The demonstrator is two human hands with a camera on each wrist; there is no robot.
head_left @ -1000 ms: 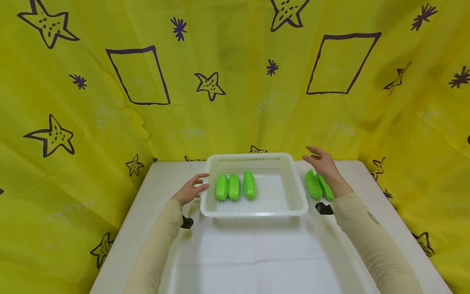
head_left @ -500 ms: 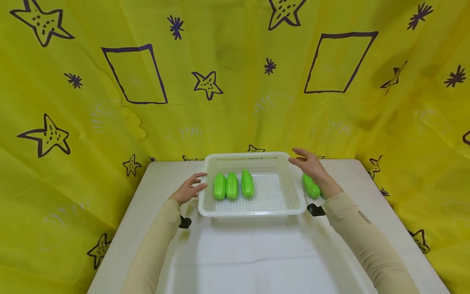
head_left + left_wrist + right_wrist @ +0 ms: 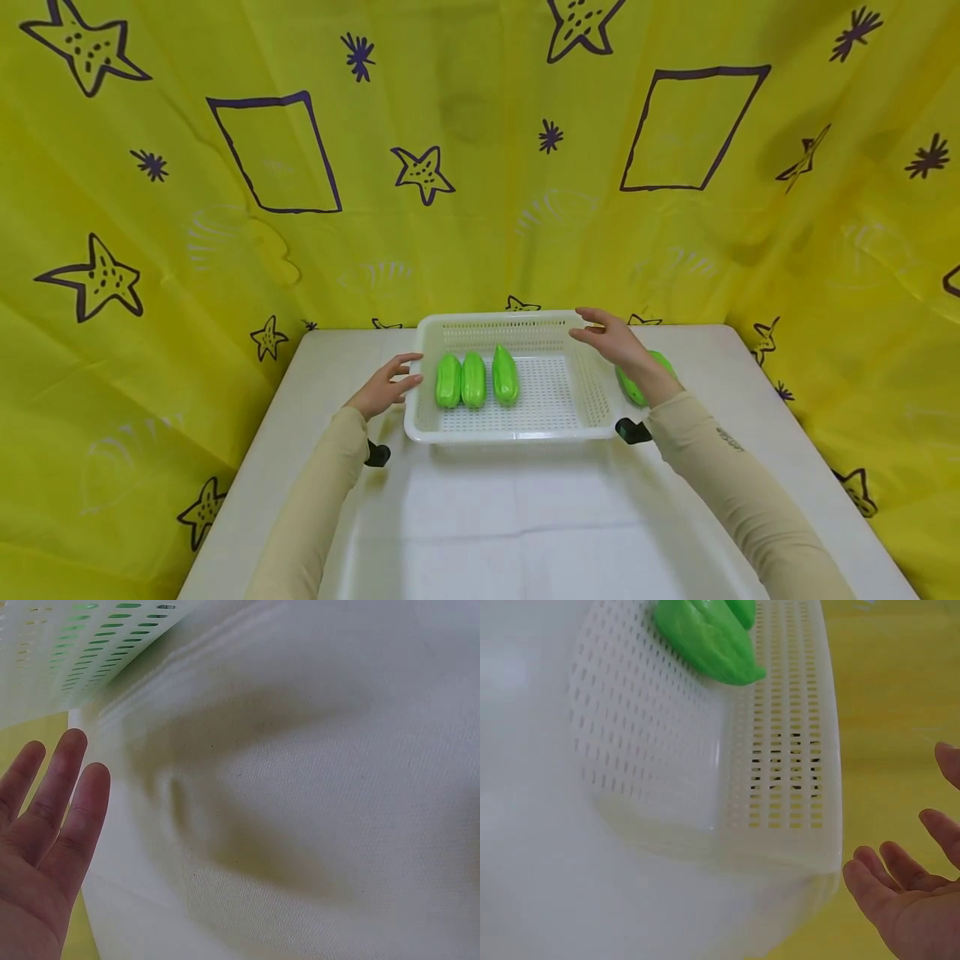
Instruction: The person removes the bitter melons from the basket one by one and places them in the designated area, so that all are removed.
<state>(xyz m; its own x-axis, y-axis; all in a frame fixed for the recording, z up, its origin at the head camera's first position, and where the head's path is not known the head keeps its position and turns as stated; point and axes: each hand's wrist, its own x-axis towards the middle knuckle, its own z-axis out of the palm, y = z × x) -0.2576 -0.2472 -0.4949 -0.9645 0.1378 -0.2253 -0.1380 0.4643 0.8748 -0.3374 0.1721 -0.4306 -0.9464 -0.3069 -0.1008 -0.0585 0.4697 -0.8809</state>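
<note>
Three green vegetables (image 3: 474,380) lay toward the left in one white basket (image 3: 517,436) at the frame's centre, grid floor showing between them and the right wall. Two hands held nothing, fingers relaxed: the left hand (image 3: 384,387) beside the left rim, the right hand (image 3: 613,340) at the upper-right corner. More vegetables (image 3: 632,388), too hidden to count, lay right. Worktop (image 3: 480,517) stretched below.

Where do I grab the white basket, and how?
I'd probably hold the white basket by its rim at the left and right ends, coming from both sides: it's upright, the rim runs all round, and the three green vegetables lie low inside.
</note>
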